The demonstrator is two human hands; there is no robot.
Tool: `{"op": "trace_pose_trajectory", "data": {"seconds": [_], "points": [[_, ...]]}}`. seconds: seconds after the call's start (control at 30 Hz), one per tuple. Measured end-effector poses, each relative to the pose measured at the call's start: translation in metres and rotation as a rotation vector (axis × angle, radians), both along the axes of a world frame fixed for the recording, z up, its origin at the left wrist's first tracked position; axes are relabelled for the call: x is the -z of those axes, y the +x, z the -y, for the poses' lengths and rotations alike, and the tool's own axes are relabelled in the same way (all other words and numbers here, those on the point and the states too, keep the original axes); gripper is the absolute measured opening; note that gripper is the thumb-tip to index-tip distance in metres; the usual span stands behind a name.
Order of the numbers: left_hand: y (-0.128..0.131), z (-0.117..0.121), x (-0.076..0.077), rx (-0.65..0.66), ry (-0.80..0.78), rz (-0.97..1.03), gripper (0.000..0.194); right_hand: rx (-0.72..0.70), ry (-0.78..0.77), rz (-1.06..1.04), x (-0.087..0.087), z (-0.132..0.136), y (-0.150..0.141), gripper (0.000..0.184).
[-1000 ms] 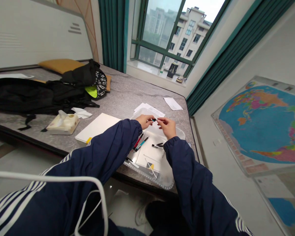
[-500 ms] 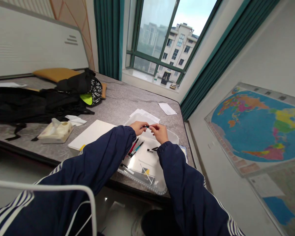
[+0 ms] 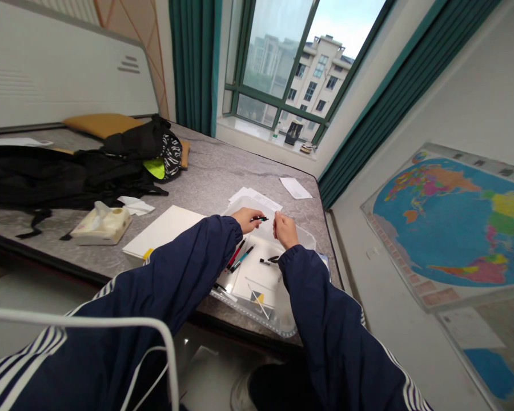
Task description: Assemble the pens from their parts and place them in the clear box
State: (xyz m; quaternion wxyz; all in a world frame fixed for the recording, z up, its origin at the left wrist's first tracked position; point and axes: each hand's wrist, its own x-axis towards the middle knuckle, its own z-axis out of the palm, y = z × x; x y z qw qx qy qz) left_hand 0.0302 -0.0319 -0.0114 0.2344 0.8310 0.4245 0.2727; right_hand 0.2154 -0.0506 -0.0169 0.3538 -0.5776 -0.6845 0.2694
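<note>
My left hand (image 3: pixel 247 220) is closed around a dark pen (image 3: pixel 260 218) that has a bit of teal near its end. Just to the right of the pen tip, my right hand (image 3: pixel 286 230) has its fingers pinched together; whatever they hold is too small to make out. Both hands hover above a clear plastic tray (image 3: pixel 305 238). Inside it lie a red pen (image 3: pixel 236 254), a teal pen (image 3: pixel 242 258) and small black pen parts (image 3: pixel 269 261). Thin white sticks (image 3: pixel 257 301) rest near the tray's front side.
Left of the tray lies a white flat box (image 3: pixel 167 229), with a tissue pack (image 3: pixel 103 225) further left. A black bag (image 3: pixel 68 177) covers the table's left side. Paper sheets (image 3: pixel 257 198) lie behind the tray. A white curved tube (image 3: pixel 111 322) crosses the lower left.
My hands have come apart: the right has moved slightly right, away from the pen in my left hand. More of the pen's end now shows between them.
</note>
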Motion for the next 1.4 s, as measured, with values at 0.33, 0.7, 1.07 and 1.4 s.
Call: {"op": "trace_pose_trajectory", "data": {"seconds": [0.33, 0.7, 1.07, 1.4], "points": [[-0.001, 0.003, -0.003, 0.004, -0.072, -0.039, 0.030, -0.130, -0.023, -0.084, 0.007, 0.003, -0.004, 0.020], [0.000, -0.001, 0.007, 0.023, -0.033, -0.033, 0.031, -0.059, -0.068, 0.052, 0.003, 0.005, -0.002, 0.050], [-0.001, -0.002, 0.008, 0.040, -0.002, -0.046, 0.028, -0.080, -0.010, 0.127, 0.000, 0.006, -0.003, 0.048], [-0.003, -0.001, 0.008, -0.039, -0.005, 0.029, 0.030, -0.035, 0.006, -0.099, 0.002, 0.002, -0.002, 0.029]]}}
